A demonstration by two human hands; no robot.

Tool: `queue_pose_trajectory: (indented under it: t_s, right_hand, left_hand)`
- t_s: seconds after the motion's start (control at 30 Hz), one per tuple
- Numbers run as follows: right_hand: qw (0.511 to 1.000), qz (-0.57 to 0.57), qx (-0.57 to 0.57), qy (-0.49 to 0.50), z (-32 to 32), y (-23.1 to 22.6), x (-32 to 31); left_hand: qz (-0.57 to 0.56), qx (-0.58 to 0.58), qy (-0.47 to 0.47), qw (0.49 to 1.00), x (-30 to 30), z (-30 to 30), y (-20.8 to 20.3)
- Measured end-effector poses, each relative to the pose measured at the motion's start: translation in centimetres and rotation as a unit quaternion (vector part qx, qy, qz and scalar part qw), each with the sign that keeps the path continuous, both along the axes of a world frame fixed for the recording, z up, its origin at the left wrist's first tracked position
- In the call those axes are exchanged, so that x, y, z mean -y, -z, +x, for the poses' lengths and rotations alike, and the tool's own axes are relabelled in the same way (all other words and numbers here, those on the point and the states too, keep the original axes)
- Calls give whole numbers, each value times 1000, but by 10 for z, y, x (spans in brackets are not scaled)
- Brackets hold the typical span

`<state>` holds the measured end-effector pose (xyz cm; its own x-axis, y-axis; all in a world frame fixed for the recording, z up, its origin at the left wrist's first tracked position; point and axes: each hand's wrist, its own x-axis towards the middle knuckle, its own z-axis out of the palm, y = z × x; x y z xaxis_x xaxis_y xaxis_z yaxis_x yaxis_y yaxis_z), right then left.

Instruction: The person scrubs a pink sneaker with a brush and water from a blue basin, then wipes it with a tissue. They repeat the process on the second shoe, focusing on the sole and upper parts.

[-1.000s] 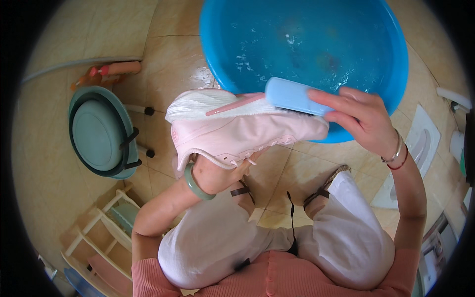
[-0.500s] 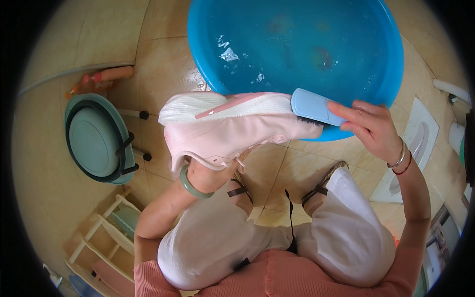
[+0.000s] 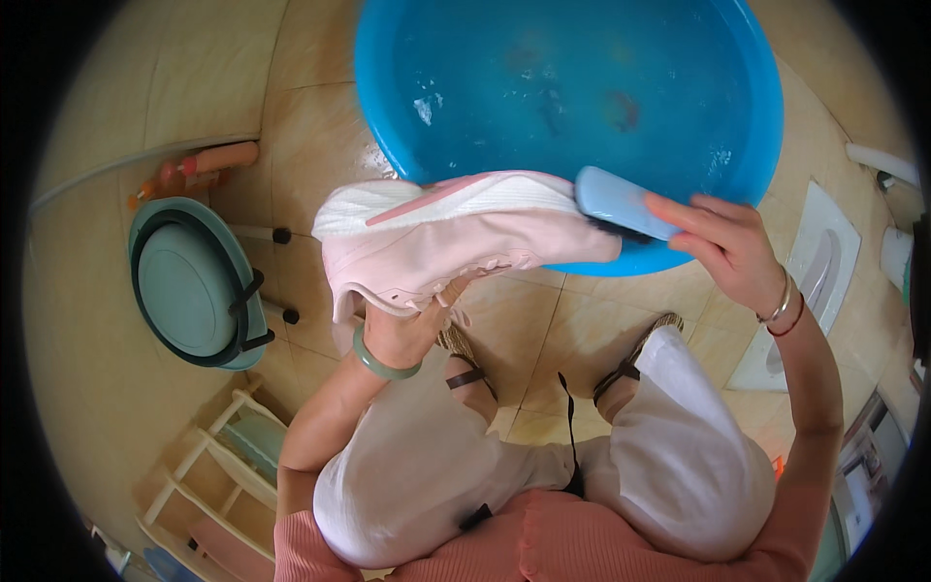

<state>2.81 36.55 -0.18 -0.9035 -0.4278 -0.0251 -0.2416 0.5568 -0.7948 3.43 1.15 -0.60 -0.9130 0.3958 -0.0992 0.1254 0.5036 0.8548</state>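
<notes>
The far rim of the blue basin [image 3: 373, 112] lies beyond the upper edge; dark patches [image 3: 621, 112] in its water are too indistinct to identify. The pink shoe [image 3: 465, 238] conceals most of the left hand's [image 3: 400, 336] fingers. The brush [image 3: 621, 202], slightly blurred, covers part of the sole's toe end. Near right, objects [image 3: 866, 466] are cropped and unclear.

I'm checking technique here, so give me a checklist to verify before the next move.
1. Left hand supporting the pink shoe: ok.
2. Right hand gripping the blue brush: ok.
3. Bristles touching the shoe: cannot tell, mostly hidden beneath the brush.
4. Laces clear of the brush: ok.
5. Water in the blue basin: ok.
6. Floor beside the basin dry: not ok, looks wet.
</notes>
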Motion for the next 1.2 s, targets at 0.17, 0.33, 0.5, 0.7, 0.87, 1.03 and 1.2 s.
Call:
queue_pose_trajectory:
  t_s: [0.17, 0.33, 0.5, 0.7, 0.87, 1.03, 1.2]
  right_hand:
    - [990, 139, -23, 17, -12, 20, -12]
    - [949, 302, -90, 29, -44, 66, -2]
    - [967, -54, 212, 133, -61, 32, 23]
    - [896, -267, 325, 142, -69, 3, 60]
    - [896, -326, 250, 166, -66, 6, 100]
    - [936, -261, 156, 179, -60, 22, 127]
    - [939, -256, 110, 203, -6, 36, 133]
  left_hand:
    - [180, 146, -211, 950, -1, 3, -7]
    - [262, 299, -292, 870, 3, -1, -20]
    - [353, 437, -344, 752, 9, -9, -18]
    - [516, 476, -273, 657, 13, -19, -9]
    - [544, 484, -246, 639, 6, -24, -11]
    - [560, 489, -256, 618, 4, -33, -7]
    - [600, 488, -233, 590, 3, -32, 3]
